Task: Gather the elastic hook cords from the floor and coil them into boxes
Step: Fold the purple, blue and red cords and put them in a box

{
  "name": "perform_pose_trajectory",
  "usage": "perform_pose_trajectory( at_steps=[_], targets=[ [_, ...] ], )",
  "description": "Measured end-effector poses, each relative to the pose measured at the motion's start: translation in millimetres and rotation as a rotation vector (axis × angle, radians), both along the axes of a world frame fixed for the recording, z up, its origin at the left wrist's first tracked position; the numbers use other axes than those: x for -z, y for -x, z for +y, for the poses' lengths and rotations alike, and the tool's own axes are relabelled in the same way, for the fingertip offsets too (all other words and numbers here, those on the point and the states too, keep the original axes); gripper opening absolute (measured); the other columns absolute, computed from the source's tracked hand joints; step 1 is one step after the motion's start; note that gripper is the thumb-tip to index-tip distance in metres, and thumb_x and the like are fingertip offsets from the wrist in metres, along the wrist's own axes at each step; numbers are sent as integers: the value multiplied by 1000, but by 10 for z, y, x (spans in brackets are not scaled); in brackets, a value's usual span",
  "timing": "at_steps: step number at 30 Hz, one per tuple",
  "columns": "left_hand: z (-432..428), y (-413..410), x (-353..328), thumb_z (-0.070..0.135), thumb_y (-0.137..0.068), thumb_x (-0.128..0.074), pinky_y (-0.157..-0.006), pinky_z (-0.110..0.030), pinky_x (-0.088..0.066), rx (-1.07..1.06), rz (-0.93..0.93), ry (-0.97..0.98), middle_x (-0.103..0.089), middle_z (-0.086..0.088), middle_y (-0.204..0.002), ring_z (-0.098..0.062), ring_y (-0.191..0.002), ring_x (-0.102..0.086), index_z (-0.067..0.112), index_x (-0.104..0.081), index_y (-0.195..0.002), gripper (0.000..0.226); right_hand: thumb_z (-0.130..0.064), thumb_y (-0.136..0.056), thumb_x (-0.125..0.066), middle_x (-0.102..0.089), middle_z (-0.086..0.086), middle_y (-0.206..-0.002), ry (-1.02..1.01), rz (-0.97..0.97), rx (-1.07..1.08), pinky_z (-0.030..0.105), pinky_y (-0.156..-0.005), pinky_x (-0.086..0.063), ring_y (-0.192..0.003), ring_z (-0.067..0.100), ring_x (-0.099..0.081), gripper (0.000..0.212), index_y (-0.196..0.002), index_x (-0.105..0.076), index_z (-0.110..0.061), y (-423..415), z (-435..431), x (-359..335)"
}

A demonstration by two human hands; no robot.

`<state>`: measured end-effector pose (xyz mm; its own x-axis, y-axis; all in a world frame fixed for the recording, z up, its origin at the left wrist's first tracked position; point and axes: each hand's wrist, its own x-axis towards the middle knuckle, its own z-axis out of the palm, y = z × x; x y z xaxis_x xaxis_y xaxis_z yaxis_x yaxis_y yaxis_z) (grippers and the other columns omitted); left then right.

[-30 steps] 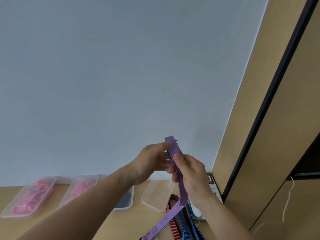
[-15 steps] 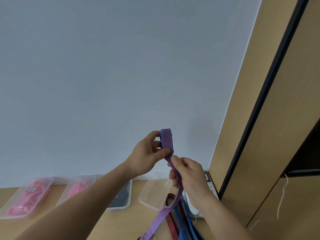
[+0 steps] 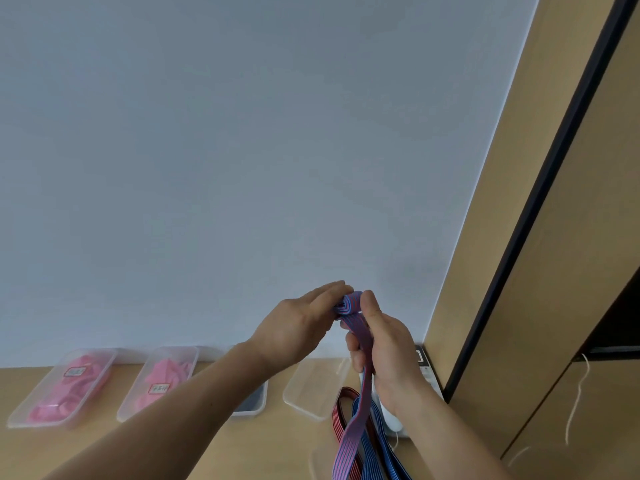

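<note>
Striped elastic cord [image 3: 355,323] is held up in front of the wall, its top end rolled into a small coil. The left hand [image 3: 298,327] pinches that coil, and the right hand [image 3: 384,344] grips the strap just beneath, hands close together. A red cord [image 3: 341,407] and a blue cord [image 3: 381,441] hang alongside, with an empty clear box [image 3: 294,393] on the floor below.

Striped cord [image 3: 354,325]: woven elastic cloth, finely ribbed, matt. Red cord [image 3: 341,412], blue cord [image 3: 379,441]: same ribbed weave. Boxes [image 3: 311,389]: clear plastic, smooth, faint gloss. Pink fill [image 3: 52,407]: cloth-like, soft. Wall [image 3: 242,133]: smooth, matt. Floor [image 3: 270,452], cabinet [image 3: 571,237]: wood-look, smooth, low sheen.
</note>
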<state>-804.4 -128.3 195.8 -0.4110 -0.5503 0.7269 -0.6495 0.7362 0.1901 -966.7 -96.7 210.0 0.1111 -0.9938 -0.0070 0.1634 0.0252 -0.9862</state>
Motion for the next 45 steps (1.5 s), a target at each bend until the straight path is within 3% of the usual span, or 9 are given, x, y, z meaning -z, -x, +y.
perform_pose_trajectory(
  at_steps=[4,6,8,12,19,25,30,35,45],
  targets=[
    [-66,13,32,-13,-78,-65,-62,-36,-60,-38,-82,81,-62,-13,-134,-27,-99,-72,21,-44,-131,66,-72,-70,-55,-54,7,-56,22,6,20,26,-43,-32,-40,18,-38,70,-78,-67,-3,-8,-21,31],
    [-83,18,62,-16,-82,-59,-77,-31,-59,2,41,20,-61,-7,-135,-16,-118,-63,19,-52,-131,61,-69,-71,-58,-55,6,-56,52,1,36,26,-44,-32,-40,17,-38,68,-79,-67,-2,-12,-28,40],
    [-66,35,57,-11,-90,-50,-90,-25,-54,56,312,-248,-58,3,-138,-10,-120,-62,21,-54,-131,52,-66,-72,-59,-55,4,-54,89,-12,54,27,-45,-32,-40,15,-39,70,-84,-65,3,-4,-42,50],
    [-41,101,-134,24,-89,-49,-81,-32,-56,229,930,-1026,-72,-8,-116,-23,-100,-72,18,-54,-131,42,-56,-75,-61,-60,3,-57,133,1,101,25,-45,-37,-41,14,-43,51,-77,-61,-5,14,-68,68],
    [-38,104,-210,33,-88,-62,-104,-56,-45,306,824,-1194,-73,-15,-102,-29,-91,-69,6,-72,-107,35,-53,-74,-61,-61,3,-56,167,66,99,25,-44,-39,-43,15,-46,49,-76,-62,-4,-10,-105,135],
    [-80,127,-245,17,-75,-73,-92,-46,-57,239,946,-1043,-75,-15,-105,-29,-93,-71,1,-68,-109,38,-48,-86,-63,-63,6,-54,105,152,118,25,-42,-40,-41,16,-50,46,-75,-65,-4,5,-142,184],
    [-86,102,-288,12,-85,-70,-83,-37,-60,153,707,-809,-77,2,-101,-21,-88,-74,22,-66,-113,30,-36,-94,-61,-63,8,-56,61,142,86,25,-43,-39,-41,17,-50,37,-75,-65,-4,4,-158,193],
    [-79,85,-166,6,-90,-69,-85,-24,-56,106,619,-663,-77,4,-100,-13,-93,-74,15,-60,-126,39,-35,-96,-58,-63,8,-56,45,131,55,28,-44,-39,-41,17,-49,40,-81,-64,1,1,-136,181],
    [-94,26,-78,23,-93,-61,-80,-25,-54,3,198,-101,-69,10,-105,-9,-87,-63,25,-55,-126,34,-73,-71,-53,-65,14,-62,-3,40,28,27,-43,-39,-43,19,-49,70,-79,-67,-4,-31,-155,45]
  ],
)
